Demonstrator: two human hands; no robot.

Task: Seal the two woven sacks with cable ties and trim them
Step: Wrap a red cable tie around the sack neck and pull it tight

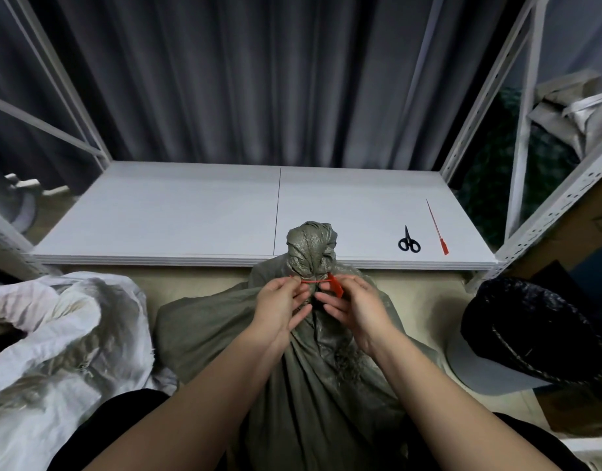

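Head view looks down on a green-grey woven sack point(303, 351) standing on the floor at the centre, its gathered neck point(311, 251) rising toward twelve o'clock against the front edge of the white counter point(191, 215); a red cable tie point(315, 282) lies across the neck with its long axis running from nine to three o'clock, and both hands meet on it; the left hand point(281, 309) pinches the thin tail end at the nine o'clock side, the right hand point(355, 309) pinches the end with the flat red tag at the three o'clock side; each grip is grasping the tie, neither released; the tie looks looped round the neck, though whether the tail has entered the lock I cannot tell; the coming pull, in my judgement, runs along that same nine-to-three line, the two hands equally near the neck; the sack fabric is dull, creased and bunched tight above the tie; at two o'clock on the counter lie black-handled scissors point(409, 240) and, just beside them, a second red cable tie point(437, 227) pointing toward twelve; a white woven sack point(61, 331) slumps open at eight o'clock, not yet tied.
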